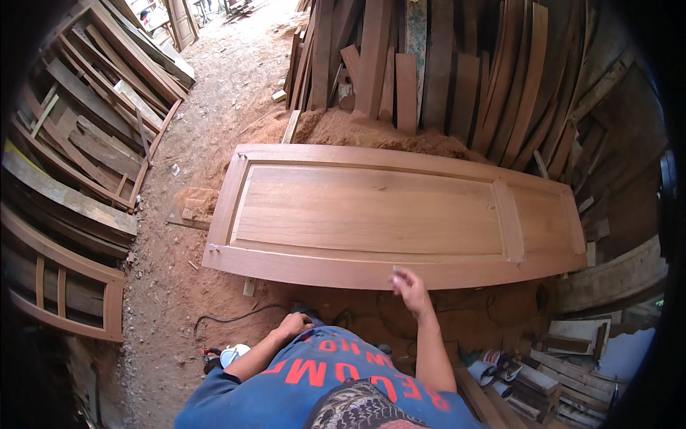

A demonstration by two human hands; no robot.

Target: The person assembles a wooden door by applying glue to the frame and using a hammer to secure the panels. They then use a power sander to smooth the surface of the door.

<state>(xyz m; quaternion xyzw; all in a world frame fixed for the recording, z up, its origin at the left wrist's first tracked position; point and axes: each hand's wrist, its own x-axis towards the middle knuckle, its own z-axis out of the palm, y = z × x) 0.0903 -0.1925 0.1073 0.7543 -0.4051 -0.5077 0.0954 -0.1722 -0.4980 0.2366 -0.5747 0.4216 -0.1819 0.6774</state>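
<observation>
A reddish-brown wooden panel door [371, 204] lies flat in front of me, with a long recessed panel and a smaller one at its right end. My right hand [410, 287] is at the door's near edge, its fingers pinched round a small greyish piece too small to name. Close to my body, my left hand [291, 326] is closed against a dark, partly teal object [310, 315]. My shirt and the hand hide most of that object. Small pegs [214, 248] stick out at the door's left corners.
Upright boards [375, 61] lean beyond the door, above heaped sawdust [343, 129]. Frames and planks [86, 143] are stacked along the left. A black cable [243, 314] curves over the dirt floor near my left hand. Cans [482, 368] and offcuts [536, 379] lie at lower right.
</observation>
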